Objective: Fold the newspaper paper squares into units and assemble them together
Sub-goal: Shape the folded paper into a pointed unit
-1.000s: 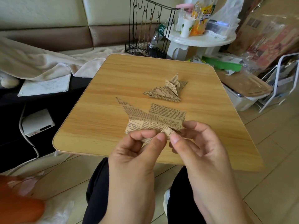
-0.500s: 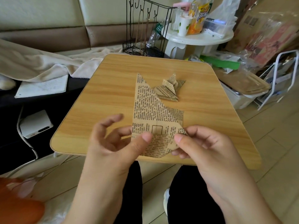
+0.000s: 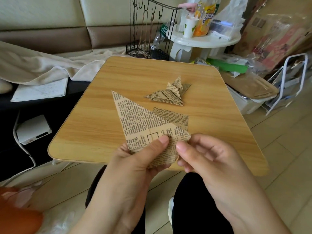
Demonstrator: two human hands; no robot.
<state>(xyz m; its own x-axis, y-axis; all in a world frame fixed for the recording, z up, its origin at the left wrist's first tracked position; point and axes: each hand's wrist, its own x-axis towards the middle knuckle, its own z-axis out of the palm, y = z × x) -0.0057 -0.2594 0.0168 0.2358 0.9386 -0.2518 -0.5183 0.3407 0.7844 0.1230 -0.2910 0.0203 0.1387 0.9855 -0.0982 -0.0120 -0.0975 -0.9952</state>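
A partly folded newspaper sheet point(image 3: 143, 122) is held up over the near edge of the wooden table point(image 3: 101, 119), its long point aimed up and left. My left hand point(image 3: 140, 159) pinches its lower part, thumb on top near the printed box. My right hand point(image 3: 202, 154) pinches the sheet's right corner between thumb and forefinger. Farther back on the table lies a small pile of folded newspaper units point(image 3: 170, 92), apart from both hands.
Behind the table stand a black wire rack point(image 3: 152, 31) and a white round side table point(image 3: 206, 39) with cups and a snack bag. A beige blanket point(image 3: 42, 68) and a notebook point(image 3: 40, 90) lie at left. Boxes and a white frame point(image 3: 290, 81) crowd the right.
The sheet was low and flat a second ago. It has been turned and tilted, so its long point now leans up and left. My left fingers have closed under it.
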